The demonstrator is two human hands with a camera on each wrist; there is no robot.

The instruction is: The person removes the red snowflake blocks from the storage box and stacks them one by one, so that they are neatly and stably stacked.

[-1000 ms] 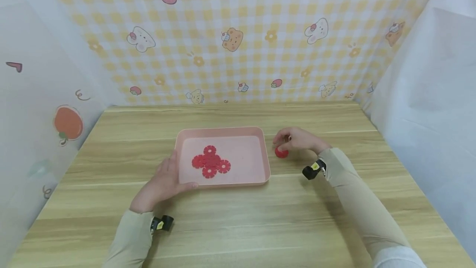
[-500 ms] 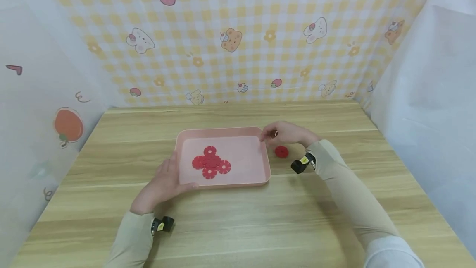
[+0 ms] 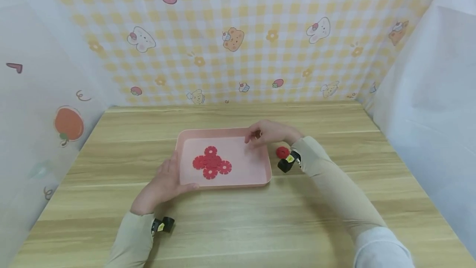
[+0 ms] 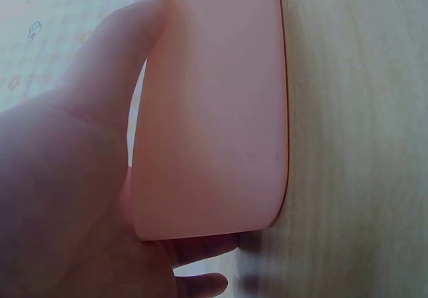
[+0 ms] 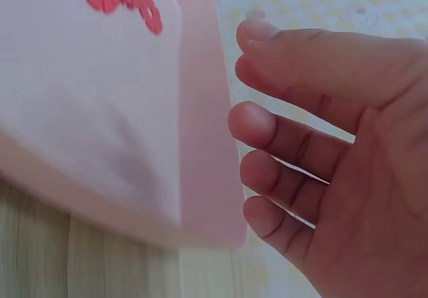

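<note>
My left hand point(image 3: 163, 181) holds the front-left corner of a pink tray point(image 3: 265, 177). In the left wrist view the thumb lies along the wall's rim and fingertips show below the corner. Several red notched plastic discs point(image 3: 210, 162) lie in a cross-shaped cluster on the tray floor, left of its middle. Over the tray's back-right corner hovers my right hand point(image 3: 273, 132). Its fingers are loosely bent, the thumb close to the index finger, and nothing shows between them in the right wrist view. Another red disc piece point(image 3: 282, 152) lies on the table, beneath the right wrist.
The tray stands on a wood-grain table point(image 3: 238, 226). A yellow checked cloth point(image 3: 256, 61) with printed animals covers the back. White sheets point(image 3: 427, 94) hang on both sides. Each wrist wears a small black camera point(image 3: 288, 162).
My right hand has left the red disc piece on the table, moving left over the tray's right wall. The left hand and the tray stay in place.
</note>
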